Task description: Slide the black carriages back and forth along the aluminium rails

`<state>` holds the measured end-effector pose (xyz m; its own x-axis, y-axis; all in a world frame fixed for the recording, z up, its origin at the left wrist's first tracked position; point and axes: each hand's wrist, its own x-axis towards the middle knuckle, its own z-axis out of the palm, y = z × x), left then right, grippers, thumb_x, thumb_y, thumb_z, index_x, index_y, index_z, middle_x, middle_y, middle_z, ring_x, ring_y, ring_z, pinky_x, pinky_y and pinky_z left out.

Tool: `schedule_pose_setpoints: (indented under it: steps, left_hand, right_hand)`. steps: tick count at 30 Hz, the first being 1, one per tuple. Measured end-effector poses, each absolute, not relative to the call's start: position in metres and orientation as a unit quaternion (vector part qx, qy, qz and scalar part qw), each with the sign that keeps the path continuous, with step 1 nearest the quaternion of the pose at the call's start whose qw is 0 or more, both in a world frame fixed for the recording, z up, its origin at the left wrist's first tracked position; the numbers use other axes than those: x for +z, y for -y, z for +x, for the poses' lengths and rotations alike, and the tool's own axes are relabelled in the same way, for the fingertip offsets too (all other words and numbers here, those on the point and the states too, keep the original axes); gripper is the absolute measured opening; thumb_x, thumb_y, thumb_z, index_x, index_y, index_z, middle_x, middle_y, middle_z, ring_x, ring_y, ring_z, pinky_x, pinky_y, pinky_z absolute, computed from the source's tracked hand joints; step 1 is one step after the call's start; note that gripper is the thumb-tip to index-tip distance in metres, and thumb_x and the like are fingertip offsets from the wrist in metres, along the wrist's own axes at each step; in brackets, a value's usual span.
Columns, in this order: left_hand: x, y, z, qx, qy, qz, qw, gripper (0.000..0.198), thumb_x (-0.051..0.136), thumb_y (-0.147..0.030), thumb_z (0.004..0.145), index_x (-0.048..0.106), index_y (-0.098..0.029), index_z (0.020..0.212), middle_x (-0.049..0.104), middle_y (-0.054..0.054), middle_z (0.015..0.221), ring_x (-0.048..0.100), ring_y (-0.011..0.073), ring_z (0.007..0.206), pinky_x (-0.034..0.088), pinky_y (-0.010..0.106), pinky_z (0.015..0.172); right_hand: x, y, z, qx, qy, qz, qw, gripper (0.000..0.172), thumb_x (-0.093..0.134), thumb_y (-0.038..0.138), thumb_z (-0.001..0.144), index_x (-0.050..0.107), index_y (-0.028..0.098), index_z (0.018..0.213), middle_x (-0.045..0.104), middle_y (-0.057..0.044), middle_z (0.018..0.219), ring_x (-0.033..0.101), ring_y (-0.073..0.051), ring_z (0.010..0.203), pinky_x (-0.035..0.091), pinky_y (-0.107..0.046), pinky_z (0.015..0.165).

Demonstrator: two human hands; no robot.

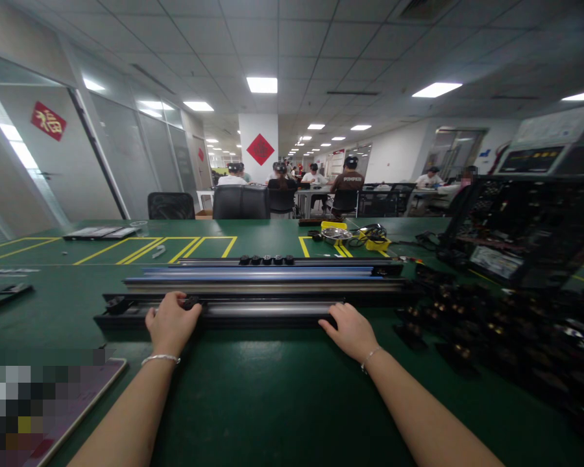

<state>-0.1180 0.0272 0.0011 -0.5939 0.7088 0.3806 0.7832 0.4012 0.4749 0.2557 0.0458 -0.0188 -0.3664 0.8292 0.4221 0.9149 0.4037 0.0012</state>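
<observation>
Long black and silver metal rails (267, 285) lie side by side across the green table (272, 402). My left hand (169, 321) is curled over the nearest rail (267, 311), its fingers closed on a small black part on top of it. My right hand (351, 331) rests on the same rail farther right, fingers bent over its near edge. A row of small black knobs (267, 260) sits on the farthest rail.
A tablet (53, 408) lies at the near left. A heap of black parts (491, 337) and an open machine frame (525, 227) fill the right. A metal bowl (335, 233) and yellow tray sit behind. Several people sit at far tables.
</observation>
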Motion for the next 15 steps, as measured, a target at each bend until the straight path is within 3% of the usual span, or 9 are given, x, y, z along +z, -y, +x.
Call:
schedule_pose_setpoints:
  steps: [15]
  left_hand:
    - [0.0006, -0.0284, -0.1113, -0.305, 0.818, -0.483, 0.07, 0.037, 0.051, -0.041, 0.066, 0.05, -0.019, 0.096, 0.063, 0.007, 0.092, 0.056, 0.0253, 0.093, 0.031, 0.041, 0.093]
  right_hand:
    - [-0.0178, -0.0455, 0.2556, -0.113, 0.818, -0.534, 0.182, 0.028, 0.041, 0.043, 0.084, 0.054, 0.019, 0.077, 0.058, -0.004, 0.081, 0.049, -0.018, 0.08, 0.036, -0.029, 0.07]
